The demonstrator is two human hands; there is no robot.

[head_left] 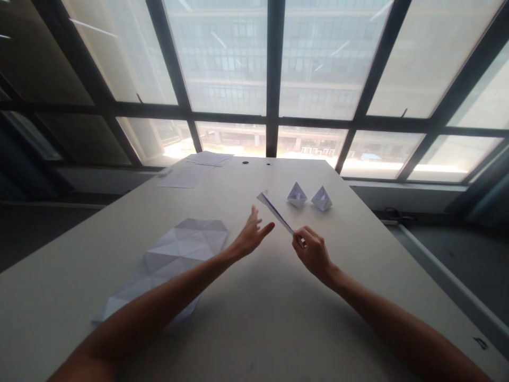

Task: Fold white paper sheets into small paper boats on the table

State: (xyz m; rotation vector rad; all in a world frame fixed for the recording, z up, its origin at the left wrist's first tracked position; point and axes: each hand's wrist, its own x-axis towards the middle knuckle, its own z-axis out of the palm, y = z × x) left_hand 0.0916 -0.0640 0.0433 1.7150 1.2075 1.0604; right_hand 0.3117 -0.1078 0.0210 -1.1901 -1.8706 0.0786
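My right hand pinches the end of a narrow folded white paper, which points up and to the left, with a purple tint along its fold. My left hand is raised with its fingers spread, holding nothing, just below and apart from the paper's far tip. Beyond the hands stand two small folded paper pyramids on the table. Left of my left forearm lies a large creased white paper sheet, with a faceted fold pattern; my arm hides part of it.
The pale table runs toward a large dark-framed window. Loose paper sheets and another sheet lie at its far end, near two small holes. Dark floor lies on both sides, with a cable by the right wall.
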